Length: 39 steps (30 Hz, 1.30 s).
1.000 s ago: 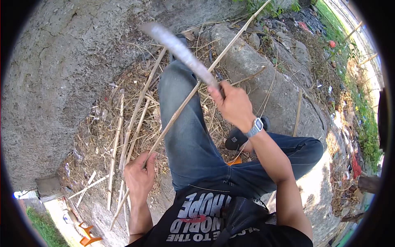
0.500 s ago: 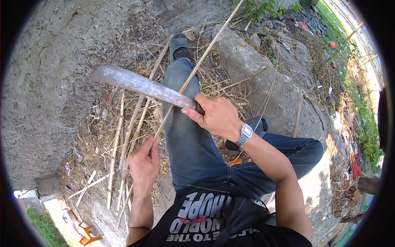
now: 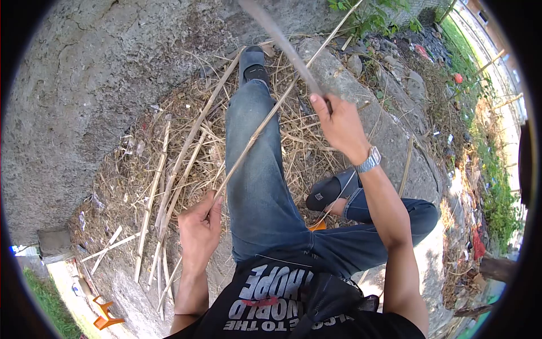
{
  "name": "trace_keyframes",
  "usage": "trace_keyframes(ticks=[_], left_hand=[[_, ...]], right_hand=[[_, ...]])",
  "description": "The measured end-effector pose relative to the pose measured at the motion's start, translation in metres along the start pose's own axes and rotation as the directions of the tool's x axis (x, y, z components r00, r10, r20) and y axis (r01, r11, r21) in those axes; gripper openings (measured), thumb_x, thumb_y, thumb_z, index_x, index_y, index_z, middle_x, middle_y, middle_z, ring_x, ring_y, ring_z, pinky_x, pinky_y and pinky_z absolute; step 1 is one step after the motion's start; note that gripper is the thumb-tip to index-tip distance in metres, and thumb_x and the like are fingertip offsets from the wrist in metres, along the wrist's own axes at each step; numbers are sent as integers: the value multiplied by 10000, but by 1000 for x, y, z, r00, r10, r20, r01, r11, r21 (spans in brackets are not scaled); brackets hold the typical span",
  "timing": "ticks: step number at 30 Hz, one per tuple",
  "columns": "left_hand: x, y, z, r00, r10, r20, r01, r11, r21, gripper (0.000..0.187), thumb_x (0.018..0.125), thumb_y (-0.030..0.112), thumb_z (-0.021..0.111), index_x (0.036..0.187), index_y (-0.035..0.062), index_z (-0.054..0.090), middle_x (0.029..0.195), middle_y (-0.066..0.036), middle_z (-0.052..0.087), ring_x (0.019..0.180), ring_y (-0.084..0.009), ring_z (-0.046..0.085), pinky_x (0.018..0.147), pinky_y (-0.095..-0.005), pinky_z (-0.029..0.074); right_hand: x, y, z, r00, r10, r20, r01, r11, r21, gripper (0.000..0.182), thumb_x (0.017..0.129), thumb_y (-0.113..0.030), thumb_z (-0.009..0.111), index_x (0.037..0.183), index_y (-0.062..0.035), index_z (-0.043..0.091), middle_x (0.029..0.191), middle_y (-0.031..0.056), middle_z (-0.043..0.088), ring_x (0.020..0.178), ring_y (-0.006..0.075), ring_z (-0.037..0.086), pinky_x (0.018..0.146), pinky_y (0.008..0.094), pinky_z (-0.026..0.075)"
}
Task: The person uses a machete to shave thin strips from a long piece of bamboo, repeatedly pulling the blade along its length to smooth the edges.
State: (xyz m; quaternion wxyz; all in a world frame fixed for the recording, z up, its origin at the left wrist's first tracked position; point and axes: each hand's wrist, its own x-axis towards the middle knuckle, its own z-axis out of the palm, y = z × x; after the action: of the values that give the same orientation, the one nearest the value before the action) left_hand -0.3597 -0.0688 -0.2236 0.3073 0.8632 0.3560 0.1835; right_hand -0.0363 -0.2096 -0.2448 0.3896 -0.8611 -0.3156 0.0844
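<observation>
Left hand (image 3: 199, 231) clenched on a thin dry bamboo stalk (image 3: 265, 121), right hand (image 3: 340, 125) gripping a raised machete (image 3: 282, 42) (blade motion-blurred), jeaned leg (image 3: 257, 169) beneath, straw litter (image 3: 169, 164), rough concrete (image 3: 73, 101).

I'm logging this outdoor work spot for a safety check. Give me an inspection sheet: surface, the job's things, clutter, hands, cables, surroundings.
Surface: rough grey concrete ground, cracked, with a raised concrete kerb.
Job's things: long thin tan bamboo stick, slanted across the blue-jeaned leg; long grey metal blade, blurred, raised above the stick.
Clutter: dry straw and cut bamboo strips heaped beside the leg; orange plastic object at the lower left.
Hands: left hand grips the stick's lower part; right hand, with a wristwatch, grips the blade's handle.
Cables: nothing seen.
Surroundings: weeds, stones and scattered litter along the right.
</observation>
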Motion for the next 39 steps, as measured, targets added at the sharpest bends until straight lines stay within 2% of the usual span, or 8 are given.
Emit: trace_keyframes(ticks=[1,4,14,17,19,22,27,39], left_hand=[[3,-14,13,986,143,-84,-146,989,-26,271,985,114,744,1159,-94,747,714,-189,709,559,-144,603,517,-320,446],[11,1,15,1000,22,0,-22,1000,-23,273,992,112,739,1173,-92,744,656,-154,668,539,-115,547,501,-312,414],[15,-1,11,999,-6,47,4,999,36,372,1026,183,721,1252,-113,704,631,-65,665,533,-68,578,461,-268,403],[11,3,15,1000,-7,29,5,998,59,363,1042,219,691,1266,-65,718,675,-97,695,565,-102,605,498,-302,446],[13,17,19,999,-19,40,14,991,132,227,1029,213,668,1089,11,750,673,-227,650,550,-370,631,550,-444,468],[18,21,14,980,-110,167,71,972,223,235,1045,245,627,978,33,705,693,-240,647,658,-472,636,613,-512,474],[21,30,17,992,-41,120,11,970,244,251,1050,260,623,946,37,669,705,-242,656,693,-471,661,621,-536,471],[7,13,33,996,50,69,-65,967,247,231,1082,232,581,959,38,600,634,-224,607,601,-466,630,540,-536,428]], right_hand=[[-16,-3,10,994,-102,42,103,995,-10,611,1042,-586,564,897,3,640,623,209,644,607,433,675,571,509,530],[-62,-30,34,926,-304,222,337,933,-126,627,1008,-643,572,859,-36,616,599,169,632,581,402,674,542,495,532],[-43,-38,34,931,-289,221,314,945,-86,607,974,-643,602,868,-46,639,604,166,645,616,397,690,583,510,556],[-60,-53,29,914,-265,307,294,954,-51,519,960,-541,658,926,-23,641,648,182,667,663,418,698,638,511,568],[-72,-54,35,883,-313,351,310,948,65,401,922,-370,711,1028,9,635,740,207,697,734,436,705,704,503,575],[-72,-35,38,859,-439,264,424,898,113,431,925,-394,753,1062,1,649,757,211,687,715,412,707,680,480,561],[-63,-33,7,885,-330,329,424,864,-273,586,979,-614,620,987,-30,582,726,175,683,669,401,702,619,507,551],[-66,-42,19,886,-341,314,414,887,-204,603,994,-635,594,1004,-33,619,612,167,636,627,404,692,591,509,545]])
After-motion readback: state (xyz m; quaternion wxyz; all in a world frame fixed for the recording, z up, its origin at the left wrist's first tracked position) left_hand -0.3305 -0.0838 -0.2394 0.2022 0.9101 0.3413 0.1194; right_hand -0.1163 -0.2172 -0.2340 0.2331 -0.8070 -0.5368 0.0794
